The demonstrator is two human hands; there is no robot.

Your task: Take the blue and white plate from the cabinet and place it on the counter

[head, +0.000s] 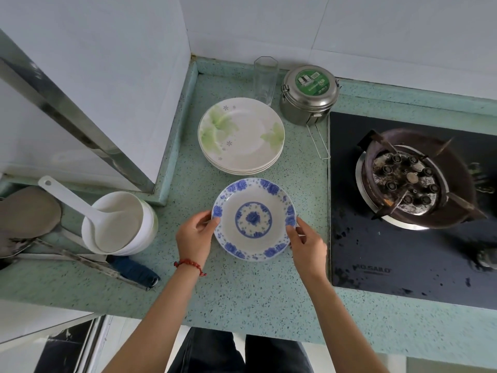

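- head view, task item: the blue and white plate (254, 218) sits low over the green speckled counter (242, 297), just in front of the stack of green-flowered plates (240, 135). whether its base already touches the counter cannot be told from this angle.
- head view, hands: the left hand (195, 236) pinches the plate's left rim, thumb on top and fingers under the edge. the right hand (305, 244) grips the right rim the same way. both hands are closed on the plate.
- head view, surroundings: a stack of white bowls with a white ladle (121, 224) stands to the left, apart from the plate. the gas hob (403, 211) lies to the right, its glass edge near the right hand. a clear glass (265, 79) and a steel lunch tin (309, 95) stand at the back.
- step in hand, judged: final set-down. keep the plate level, lower it flat until the foot seats on the counter, then slide the fingers out sideways from under the rim before letting go.
- clearance, judged: keep the plate's far rim clear of the flowered stack and keep the right side off the hob glass.
- readable markings: the hob glass bears white lettering near its front edge that looks like "rosailo", not fully sharp. the lunch tin lid carries a green label with small print too fine to read.
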